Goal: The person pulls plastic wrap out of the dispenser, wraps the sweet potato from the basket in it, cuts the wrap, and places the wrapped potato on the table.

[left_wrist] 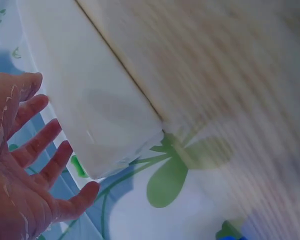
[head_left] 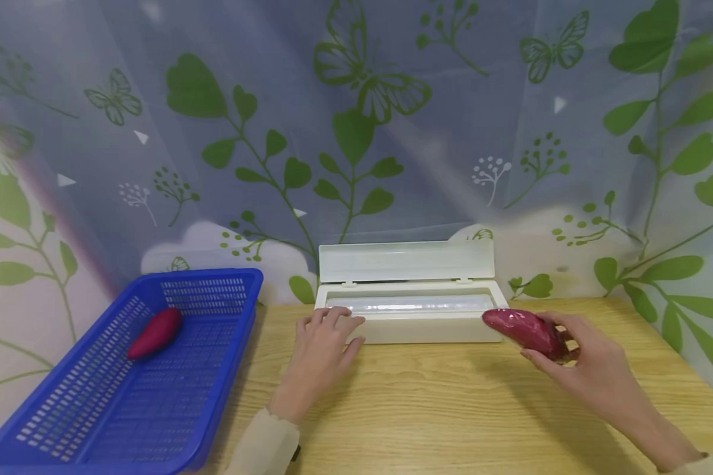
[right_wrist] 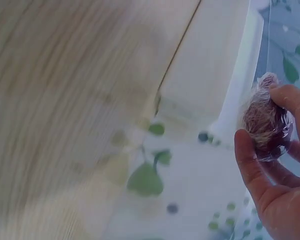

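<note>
My right hand (head_left: pixel 597 369) grips a purple-red sweet potato (head_left: pixel 525 330), held above the table just right of the white box. Clear film is wrapped round this sweet potato (right_wrist: pixel 264 120), crinkled at the end seen in the right wrist view. My left hand (head_left: pixel 327 349) is at the left front edge of the white cling film box (head_left: pixel 416 332), its fingers spread and loosely bent, holding nothing. The box's lid (head_left: pixel 407 262) stands raised at the back, and a roll of clear film (head_left: pixel 416 303) lies inside.
On the left stands a blue plastic basket (head_left: pixel 214 396) with perforated walls. A second sweet potato (head_left: pixel 156 333) lies in it, near its far left side. The wooden table (head_left: pixel 428 409) meets a leaf-patterned curtain (head_left: pixel 422 165) behind the box.
</note>
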A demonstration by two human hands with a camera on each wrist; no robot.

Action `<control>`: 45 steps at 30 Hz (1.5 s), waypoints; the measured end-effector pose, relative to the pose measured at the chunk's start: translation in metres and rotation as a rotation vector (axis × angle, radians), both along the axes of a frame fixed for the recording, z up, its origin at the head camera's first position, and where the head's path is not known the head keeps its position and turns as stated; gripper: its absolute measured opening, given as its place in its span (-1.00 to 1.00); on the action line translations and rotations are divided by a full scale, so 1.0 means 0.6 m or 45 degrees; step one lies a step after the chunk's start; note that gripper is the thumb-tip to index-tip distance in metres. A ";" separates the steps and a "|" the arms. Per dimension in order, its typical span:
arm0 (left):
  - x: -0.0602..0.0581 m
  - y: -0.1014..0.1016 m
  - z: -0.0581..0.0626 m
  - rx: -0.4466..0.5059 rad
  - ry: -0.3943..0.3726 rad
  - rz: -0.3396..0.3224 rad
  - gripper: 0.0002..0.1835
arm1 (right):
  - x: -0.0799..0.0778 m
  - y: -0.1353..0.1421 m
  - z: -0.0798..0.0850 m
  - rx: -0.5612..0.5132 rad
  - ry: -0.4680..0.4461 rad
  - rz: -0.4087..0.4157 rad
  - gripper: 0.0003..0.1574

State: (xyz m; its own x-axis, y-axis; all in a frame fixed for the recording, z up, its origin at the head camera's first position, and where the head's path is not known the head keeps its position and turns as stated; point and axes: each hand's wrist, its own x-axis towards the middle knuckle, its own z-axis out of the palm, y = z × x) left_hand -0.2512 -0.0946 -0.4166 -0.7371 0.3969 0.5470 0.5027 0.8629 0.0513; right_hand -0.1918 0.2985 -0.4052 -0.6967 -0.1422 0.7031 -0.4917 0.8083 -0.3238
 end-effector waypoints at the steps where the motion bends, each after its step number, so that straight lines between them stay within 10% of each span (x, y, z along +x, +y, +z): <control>1: 0.000 -0.001 -0.001 -0.004 -0.007 0.000 -0.72 | -0.001 0.010 0.001 -0.010 0.007 -0.018 -0.17; 22: -0.005 -0.004 -0.007 -0.105 0.079 -0.008 -0.65 | -0.019 0.132 -0.017 0.004 -0.252 -0.371 -0.24; 45: -0.006 -0.005 -0.008 -0.116 0.054 -0.001 -0.66 | -0.037 0.195 -0.028 0.229 -0.700 -0.447 -0.18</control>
